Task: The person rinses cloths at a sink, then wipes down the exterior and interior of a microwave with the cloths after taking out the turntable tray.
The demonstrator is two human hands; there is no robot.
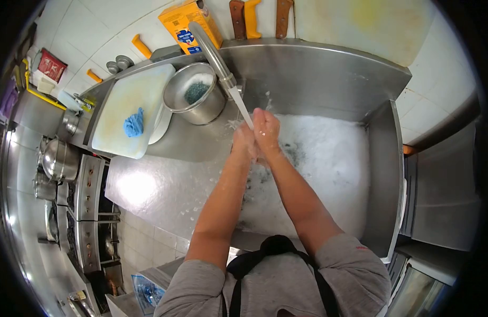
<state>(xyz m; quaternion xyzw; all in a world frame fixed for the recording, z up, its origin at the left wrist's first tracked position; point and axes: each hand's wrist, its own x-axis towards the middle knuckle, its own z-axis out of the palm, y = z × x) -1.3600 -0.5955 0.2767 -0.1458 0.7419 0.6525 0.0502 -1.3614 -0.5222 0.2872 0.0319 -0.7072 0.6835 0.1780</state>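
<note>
Water runs from the faucet (215,55) in a white stream onto my two hands, which are pressed together over the sink's left edge. My right hand (266,128) is closed, its fingers curled in against the left; whatever may be inside is hidden. Blurred by water and motion, my left hand (244,143) touches the right, and its fingers cannot be made out. Below and to the right of them, white suds fill the sink basin (328,158), with darker patches of water near my wrists.
On the steel drainboard (180,174) stands a metal pot (188,108) holding a greenish scouring pad (196,92) and foam. A blue cloth (133,123) lies on a white cutting board (109,132). Behind are a yellow box (190,26) and several knife handles (252,18). Stoves stand left.
</note>
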